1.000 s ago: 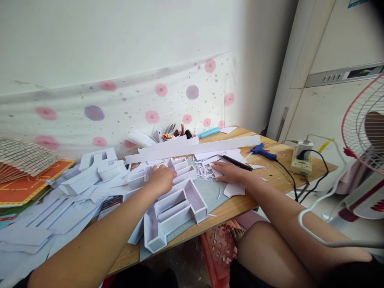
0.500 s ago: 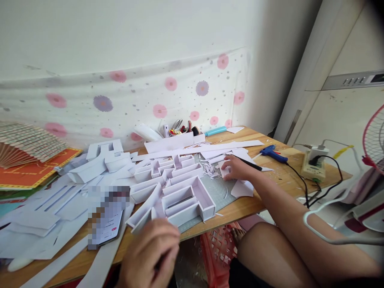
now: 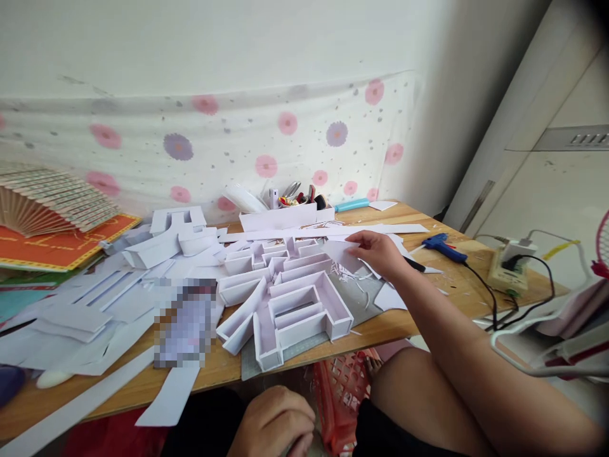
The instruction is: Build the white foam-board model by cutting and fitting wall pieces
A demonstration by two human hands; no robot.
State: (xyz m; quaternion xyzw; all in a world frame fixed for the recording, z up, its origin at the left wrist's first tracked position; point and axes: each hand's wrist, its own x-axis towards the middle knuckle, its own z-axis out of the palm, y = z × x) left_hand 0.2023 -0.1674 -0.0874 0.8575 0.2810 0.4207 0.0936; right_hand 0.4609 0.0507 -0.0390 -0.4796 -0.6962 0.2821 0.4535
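My right hand [image 3: 375, 251] pinches a flat white piece of foam board [image 3: 343, 252] between thumb and fingers, holding it up over the back right of the model. White walled letter-like shapes form this model [image 3: 297, 304], which sits on a grey cutting mat [image 3: 364, 310]. At the bottom, in front of the table edge, my left hand [image 3: 278, 419] has its fingers curled in; nothing shows in it. Thin white scraps [image 3: 364, 279] lie under and beside the right hand.
Right of the model lie a blue glue gun [image 3: 445, 246] and a power strip [image 3: 509, 270]. White cut sheets [image 3: 71, 317] and a blurred phone [image 3: 185, 324] cover the left. A tool box [image 3: 278, 219] stands behind. A red plastic basket [image 3: 345, 393] is below the table.
My right hand has lifted a white board piece off the mat and moved it back, toward the model. My left hand has dropped lower, away from the model's front. The camera view has shifted.
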